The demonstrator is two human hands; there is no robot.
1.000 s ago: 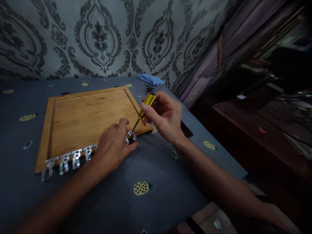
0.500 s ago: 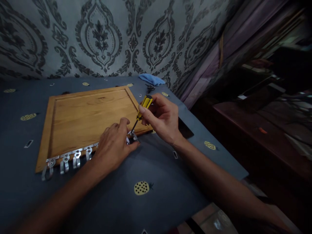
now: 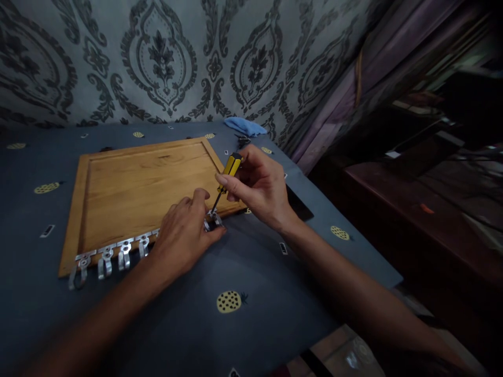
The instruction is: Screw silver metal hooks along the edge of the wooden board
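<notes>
Left hand part-hides the hook rail; cannot tell if it grips;
Right fingers clamp the screwdriver; long axis one-to-seven o'clock, tip sevenward.

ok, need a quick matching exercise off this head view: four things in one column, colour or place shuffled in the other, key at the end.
Things:
1. screwdriver
2. metal hook rail
3. cloth
4. wooden board

Colour or place:
A. blue, near the patterned wall
B. held in the right hand
C. brown with a raised border, lying on the table
D. silver, along the board's near edge

Pairs: 1-B, 2-D, 3-A, 4-C
</notes>
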